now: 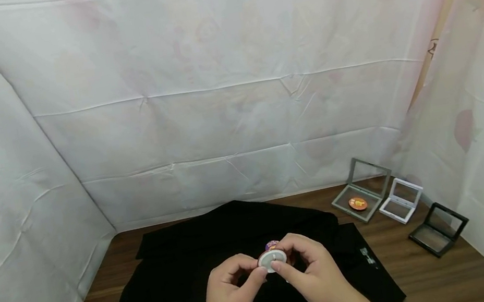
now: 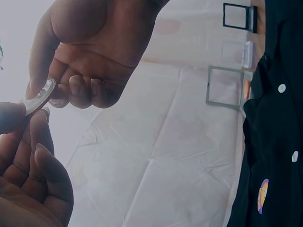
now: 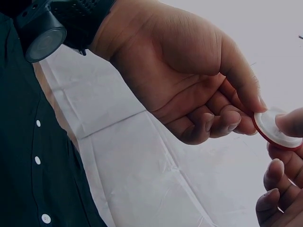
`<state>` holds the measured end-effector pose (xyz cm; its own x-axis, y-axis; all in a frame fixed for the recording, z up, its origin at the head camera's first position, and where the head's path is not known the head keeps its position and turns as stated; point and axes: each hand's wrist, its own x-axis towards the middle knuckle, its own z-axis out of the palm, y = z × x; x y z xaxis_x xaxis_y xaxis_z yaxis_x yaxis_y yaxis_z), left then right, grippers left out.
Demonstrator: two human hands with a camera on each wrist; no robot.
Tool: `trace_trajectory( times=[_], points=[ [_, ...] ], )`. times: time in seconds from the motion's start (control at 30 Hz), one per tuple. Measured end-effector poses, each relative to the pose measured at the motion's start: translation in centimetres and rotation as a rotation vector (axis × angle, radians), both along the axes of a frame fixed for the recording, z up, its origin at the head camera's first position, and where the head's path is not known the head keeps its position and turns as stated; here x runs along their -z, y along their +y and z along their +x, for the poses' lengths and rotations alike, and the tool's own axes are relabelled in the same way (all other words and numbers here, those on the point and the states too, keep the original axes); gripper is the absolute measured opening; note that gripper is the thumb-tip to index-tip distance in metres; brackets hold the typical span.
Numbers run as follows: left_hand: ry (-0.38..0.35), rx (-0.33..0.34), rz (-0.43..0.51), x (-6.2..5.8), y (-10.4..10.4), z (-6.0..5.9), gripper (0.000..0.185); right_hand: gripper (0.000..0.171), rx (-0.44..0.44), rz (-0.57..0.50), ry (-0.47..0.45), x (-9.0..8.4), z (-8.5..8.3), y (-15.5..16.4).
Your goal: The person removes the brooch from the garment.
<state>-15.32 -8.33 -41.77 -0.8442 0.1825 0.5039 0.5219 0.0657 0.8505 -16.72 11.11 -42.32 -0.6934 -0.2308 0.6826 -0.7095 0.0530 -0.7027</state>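
Observation:
Both hands meet in front of me and pinch a round pin badge (image 1: pixel 266 258), its pale back and clasp facing up at me. My left hand (image 1: pixel 227 296) holds its left rim between thumb and forefinger. From the other side, my right hand (image 1: pixel 316 279) grips the badge, with the thumb on its back. A red edge shows round the badge (image 3: pixel 272 128) in the right wrist view. Below lies a black shirt (image 1: pixel 162 279) with white buttons. A purple badge (image 2: pixel 262 196) sits on the shirt, partly hidden behind the hands in the head view.
On the right of the wooden table (image 1: pixel 470 273) stand three open framed cases: a grey one (image 1: pixel 343 203) holding an orange badge (image 1: pixel 357 203), a white one (image 1: pixel 392 214) and a black one (image 1: pixel 420 242). White sheeting (image 1: pixel 218 123) encloses the back and sides.

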Motion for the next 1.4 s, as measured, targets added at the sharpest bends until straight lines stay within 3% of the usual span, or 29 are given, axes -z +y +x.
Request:
trace_trajectory(
  times=[0.6,1.4],
  points=[
    [0.04,-0.007,0.0,0.01,-0.02,-0.11,0.012,0.021,0.007,-0.015,-0.016,-0.32,0.21,-0.22],
    [0.024,-0.025,0.005,0.18,-0.04,-0.2,0.011,0.022,-0.018,-0.018,-0.032,-0.07,0.18,-0.26]
  ],
)
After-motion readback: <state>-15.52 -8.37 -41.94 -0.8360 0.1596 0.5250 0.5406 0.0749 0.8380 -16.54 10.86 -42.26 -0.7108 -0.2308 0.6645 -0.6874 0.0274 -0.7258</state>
